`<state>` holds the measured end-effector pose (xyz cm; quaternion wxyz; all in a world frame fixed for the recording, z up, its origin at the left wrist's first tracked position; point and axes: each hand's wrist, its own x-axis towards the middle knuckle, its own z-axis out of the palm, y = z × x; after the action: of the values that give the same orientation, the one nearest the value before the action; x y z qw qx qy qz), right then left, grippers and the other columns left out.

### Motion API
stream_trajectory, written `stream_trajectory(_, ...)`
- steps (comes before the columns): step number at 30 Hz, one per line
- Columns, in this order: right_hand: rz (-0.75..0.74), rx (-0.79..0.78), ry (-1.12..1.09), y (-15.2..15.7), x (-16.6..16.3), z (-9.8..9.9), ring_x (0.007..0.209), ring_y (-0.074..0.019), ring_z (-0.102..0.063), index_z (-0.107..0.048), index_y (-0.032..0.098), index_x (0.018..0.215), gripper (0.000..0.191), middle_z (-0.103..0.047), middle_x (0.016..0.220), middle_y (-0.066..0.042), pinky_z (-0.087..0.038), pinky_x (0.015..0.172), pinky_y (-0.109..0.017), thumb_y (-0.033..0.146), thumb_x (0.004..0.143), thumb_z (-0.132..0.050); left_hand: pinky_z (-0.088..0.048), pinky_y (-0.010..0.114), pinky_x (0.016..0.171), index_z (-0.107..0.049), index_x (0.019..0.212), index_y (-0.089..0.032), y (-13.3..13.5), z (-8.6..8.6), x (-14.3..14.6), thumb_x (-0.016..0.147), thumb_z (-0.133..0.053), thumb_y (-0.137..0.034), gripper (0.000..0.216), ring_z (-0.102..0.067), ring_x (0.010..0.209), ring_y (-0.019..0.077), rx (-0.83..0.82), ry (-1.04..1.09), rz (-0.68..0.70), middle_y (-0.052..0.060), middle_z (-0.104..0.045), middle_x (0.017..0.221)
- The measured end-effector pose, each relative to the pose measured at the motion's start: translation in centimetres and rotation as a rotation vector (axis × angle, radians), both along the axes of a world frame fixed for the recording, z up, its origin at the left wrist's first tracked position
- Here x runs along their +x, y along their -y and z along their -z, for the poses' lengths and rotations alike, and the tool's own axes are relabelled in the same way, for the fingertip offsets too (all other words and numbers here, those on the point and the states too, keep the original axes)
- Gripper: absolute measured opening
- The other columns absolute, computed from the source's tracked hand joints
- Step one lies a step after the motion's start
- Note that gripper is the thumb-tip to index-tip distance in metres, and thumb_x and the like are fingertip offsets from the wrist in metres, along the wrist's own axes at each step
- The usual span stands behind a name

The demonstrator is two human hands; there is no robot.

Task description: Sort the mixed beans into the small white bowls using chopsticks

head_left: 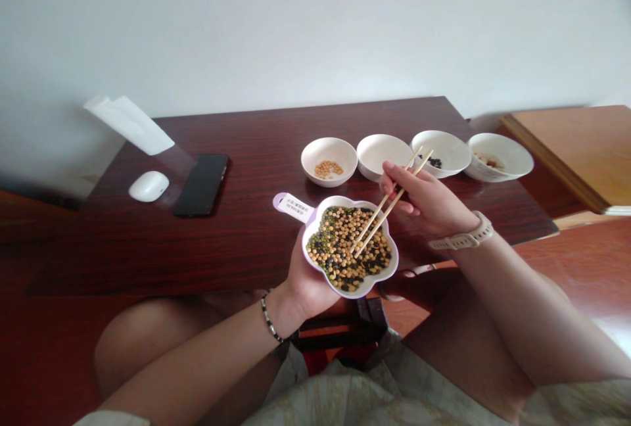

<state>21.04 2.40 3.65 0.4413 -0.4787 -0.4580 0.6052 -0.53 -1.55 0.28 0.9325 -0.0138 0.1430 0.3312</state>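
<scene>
My left hand (308,281) is closed around the underside of a flower-shaped bowl (393,268), white inside with a lilac rim and a labelled handle. Mixed beans (345,242) fill it: yellowish, black and small green ones. A pair of wooden chopsticks (389,206) is gripped in my right hand (424,199), and their tips reach into the beans. Whether a bean is between the tips, I cannot tell. Beyond stand white bowls in a row: one with yellowish beans (328,169), a second white bowl (382,150) partly behind my fingers, then one with black beans (434,162).
At the row's right end, another white bowl (513,156) holds pale and reddish bits. On the left of the dark table (261,215) lie a black phone (202,185), a white earbud case (148,187) and a white paper packet (131,125). A wooden stool or table (576,143) stands at right.
</scene>
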Motion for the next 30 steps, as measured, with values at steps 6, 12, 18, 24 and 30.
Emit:
stream_trajectory(6,0.012,0.006,-0.012,0.0,0.0,-0.1,0.044,-0.0066,-0.024,-0.060,0.019,0.075,0.048,-0.036,0.051,0.005,-0.012,0.044,-0.027,0.056,0.105,-0.066,-0.045,0.050,0.110,-0.067,0.127,-0.022,0.0,-0.1,0.0,0.093,-0.042,-0.055,0.053,-0.063,0.123,0.0304,-0.008,-0.034,-0.003,0.008,-0.071,0.125)
stream_trajectory(12,0.037,0.039,0.001,-0.1,0.1,0.0,0.045,-0.0071,-0.024,-0.061,0.019,0.075,0.049,-0.034,0.051,0.005,-0.011,0.044,-0.027,0.056,0.106,-0.065,-0.043,0.050,0.111,-0.066,0.129,-0.021,0.0,0.0,0.0,0.093,-0.042,-0.056,0.055,-0.062,0.124,0.0307,0.005,-0.016,0.007,0.009,-0.070,0.127)
stream_trajectory(18,0.040,0.046,-0.058,-0.1,0.1,0.1,0.047,-0.0059,-0.022,-0.062,0.017,0.075,0.047,-0.036,0.055,0.004,-0.011,0.046,-0.027,0.051,0.108,-0.064,-0.042,0.050,0.112,-0.065,0.129,-0.020,0.1,0.1,0.0,0.094,-0.042,-0.054,0.054,-0.061,0.125,0.0305,0.024,0.002,-0.009,0.010,-0.070,0.127)
stream_trajectory(24,0.079,0.026,-0.104,-0.2,-0.1,-0.1,0.048,-0.0053,-0.021,-0.061,0.018,0.075,0.046,-0.041,0.060,0.004,-0.011,0.042,-0.027,0.054,0.099,-0.076,-0.044,0.051,0.110,-0.067,0.127,-0.022,0.0,-0.1,0.0,0.094,-0.042,-0.054,0.051,-0.061,0.125,0.0313,0.003,-0.017,-0.015,0.009,-0.068,0.131)
stream_trajectory(30,0.203,0.083,-0.218,-1.1,-0.1,-0.6,0.047,-0.0046,-0.019,-0.054,0.021,0.077,0.049,-0.044,0.070,0.004,-0.015,0.038,-0.026,0.059,0.094,-0.080,-0.042,0.055,0.110,-0.066,0.127,-0.022,0.2,0.3,-0.1,0.093,-0.043,-0.057,0.054,-0.061,0.124,0.0338,-0.004,-0.044,-0.008,0.011,-0.069,0.128)
